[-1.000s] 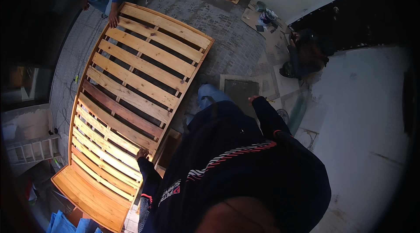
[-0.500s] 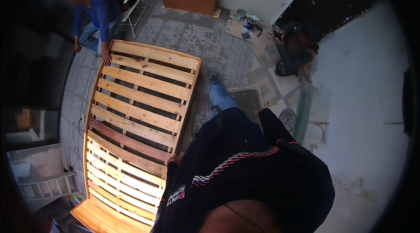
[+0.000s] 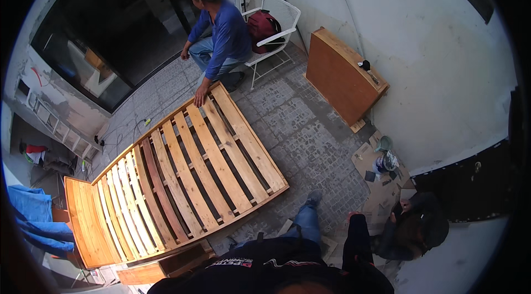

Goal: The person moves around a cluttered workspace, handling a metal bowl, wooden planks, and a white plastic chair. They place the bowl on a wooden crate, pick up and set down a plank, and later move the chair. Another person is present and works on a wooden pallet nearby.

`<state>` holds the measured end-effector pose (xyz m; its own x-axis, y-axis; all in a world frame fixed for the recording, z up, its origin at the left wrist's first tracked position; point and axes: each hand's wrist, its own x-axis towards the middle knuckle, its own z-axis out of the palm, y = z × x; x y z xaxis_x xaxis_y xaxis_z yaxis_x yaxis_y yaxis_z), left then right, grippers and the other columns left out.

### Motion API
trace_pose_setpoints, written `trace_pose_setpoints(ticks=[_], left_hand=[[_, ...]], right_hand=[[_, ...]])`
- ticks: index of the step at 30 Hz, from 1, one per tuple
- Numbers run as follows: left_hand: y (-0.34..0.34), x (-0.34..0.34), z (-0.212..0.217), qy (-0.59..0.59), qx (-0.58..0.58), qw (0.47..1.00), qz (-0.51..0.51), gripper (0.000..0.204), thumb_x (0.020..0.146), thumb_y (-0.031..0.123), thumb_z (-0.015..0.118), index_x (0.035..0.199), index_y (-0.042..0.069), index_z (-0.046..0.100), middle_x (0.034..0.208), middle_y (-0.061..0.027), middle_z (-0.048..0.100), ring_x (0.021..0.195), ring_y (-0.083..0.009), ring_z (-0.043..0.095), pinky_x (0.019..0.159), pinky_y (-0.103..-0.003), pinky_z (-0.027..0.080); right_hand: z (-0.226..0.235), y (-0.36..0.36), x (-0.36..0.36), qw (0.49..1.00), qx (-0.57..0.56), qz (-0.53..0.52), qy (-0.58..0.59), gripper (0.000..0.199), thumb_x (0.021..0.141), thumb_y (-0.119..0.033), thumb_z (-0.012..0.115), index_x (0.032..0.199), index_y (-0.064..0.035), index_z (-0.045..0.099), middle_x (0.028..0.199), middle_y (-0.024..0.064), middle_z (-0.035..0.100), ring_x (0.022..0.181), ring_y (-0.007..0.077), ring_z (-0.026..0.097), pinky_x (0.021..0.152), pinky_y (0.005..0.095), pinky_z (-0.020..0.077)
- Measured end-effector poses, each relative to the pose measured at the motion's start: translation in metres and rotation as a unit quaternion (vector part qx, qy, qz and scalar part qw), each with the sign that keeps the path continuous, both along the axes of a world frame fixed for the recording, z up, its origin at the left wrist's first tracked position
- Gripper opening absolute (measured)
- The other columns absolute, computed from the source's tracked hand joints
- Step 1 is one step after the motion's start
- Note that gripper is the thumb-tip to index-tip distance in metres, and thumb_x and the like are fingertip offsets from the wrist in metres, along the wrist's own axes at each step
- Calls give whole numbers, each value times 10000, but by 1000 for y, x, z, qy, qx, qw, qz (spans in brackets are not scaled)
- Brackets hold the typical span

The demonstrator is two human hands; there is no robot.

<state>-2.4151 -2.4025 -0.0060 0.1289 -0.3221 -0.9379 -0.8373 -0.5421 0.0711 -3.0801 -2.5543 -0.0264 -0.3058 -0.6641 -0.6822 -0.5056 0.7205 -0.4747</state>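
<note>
A wooden slatted bed frame (image 3: pixel 182 167) of pale planks with one darker reddish slat lies in front of me, running from lower left to upper right. Its solid end board (image 3: pixel 91 222) is at the lower left. My left hand is out of sight. My right sleeve (image 3: pixel 358 244) reaches forward past the frame's near right corner. Only a sliver of my right hand (image 3: pixel 354 214) shows at its cuff, so its fingers cannot be made out. At the far end a seated person in blue rests a hand (image 3: pixel 202 95) on the frame.
A white metal chair (image 3: pixel 279 23) holding a red backpack (image 3: pixel 263 29) stands behind that person. A brown wooden cabinet (image 3: pixel 343 81) is by the wall. To the right, another person (image 3: pixel 415 227) crouches near cardboard (image 3: pixel 365 164) and a paint bucket (image 3: pixel 381 164). A ladder (image 3: pixel 61 128) leans at left.
My view has turned left, so the bed frame now lies more diagonally. My left hand, earlier at the frame's edge, has left the picture. The seated person's head has turned away.
</note>
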Motion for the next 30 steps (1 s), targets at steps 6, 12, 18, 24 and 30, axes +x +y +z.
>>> trace_pose_setpoints(ticks=[6,12,18,24,30], left_hand=[[-144,-142,78,-7,-160,985,58,382,683,409,606,952,142,648,975,-103,621,953,-240,574,825,-342,451],[-306,-216,155,159,-298,904,262,357,755,402,603,883,72,646,729,-50,638,674,-128,613,679,-278,489],[-307,-219,122,94,-201,943,248,390,733,426,592,908,82,648,746,-66,646,691,-150,621,684,-287,498],[-250,-201,43,-30,-21,996,-81,447,714,469,610,1009,134,634,818,-80,656,746,-188,626,729,-317,486],[-268,-222,-4,17,-26,1000,-5,439,722,451,613,1014,124,629,825,-86,656,736,-195,625,720,-313,486]], right_hand=[[43,-2,-87,971,54,-187,-140,280,859,-317,462,1049,-115,503,969,157,604,723,279,606,515,411,466],[51,-24,-127,907,218,-340,-122,322,864,-328,450,1092,-102,475,910,144,604,739,307,592,607,434,466],[49,-41,-133,935,152,-285,-147,277,869,-311,426,1080,-138,478,905,137,595,725,318,586,571,454,467],[38,-108,-112,901,217,-305,-218,316,897,-308,349,1144,-138,451,1166,138,489,1005,324,498,708,508,417],[20,-175,-95,979,197,-19,-49,328,858,-356,470,1057,-101,523,856,86,601,732,211,580,613,341,459]])
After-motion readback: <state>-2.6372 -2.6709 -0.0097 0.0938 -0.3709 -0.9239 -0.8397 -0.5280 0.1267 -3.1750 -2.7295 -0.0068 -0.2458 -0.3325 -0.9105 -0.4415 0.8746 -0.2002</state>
